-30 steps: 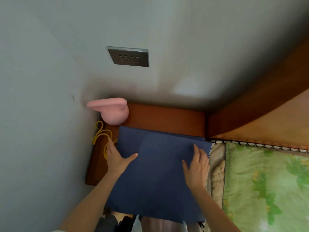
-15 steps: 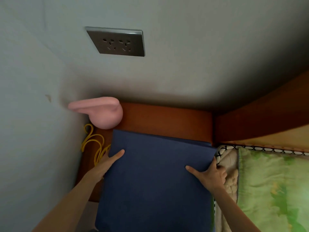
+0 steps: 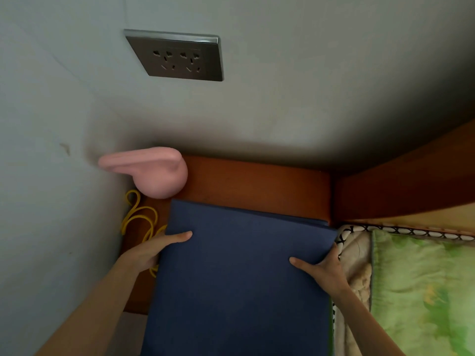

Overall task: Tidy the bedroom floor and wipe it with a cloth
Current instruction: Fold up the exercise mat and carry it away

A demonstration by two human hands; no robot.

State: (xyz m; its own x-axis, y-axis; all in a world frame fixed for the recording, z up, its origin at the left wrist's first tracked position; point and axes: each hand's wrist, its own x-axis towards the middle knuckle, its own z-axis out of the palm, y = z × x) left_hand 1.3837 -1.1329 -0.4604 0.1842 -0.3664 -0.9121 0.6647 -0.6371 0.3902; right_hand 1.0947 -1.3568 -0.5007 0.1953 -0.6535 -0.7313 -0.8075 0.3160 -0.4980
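A flat dark blue folded mat (image 3: 239, 273) lies on a brown wooden bedside stand (image 3: 257, 186) in the corner of the room. My left hand (image 3: 154, 249) grips the mat's left edge, thumb on top and fingers under it. My right hand (image 3: 325, 269) grips the mat's right edge the same way, beside the bed. The floor and any wiping cloth are out of sight.
A pink rounded lamp-like object (image 3: 156, 173) leans against the left wall at the stand's back corner. A yellow cable (image 3: 140, 219) coils below it. A metal wall socket (image 3: 177, 56) sits above. The bed with green bedding (image 3: 421, 286) and wooden headboard (image 3: 401, 191) is to the right.
Both hands went from lying flat on top of the blue mat to gripping its left and right edges. The view has moved closer to the wall.
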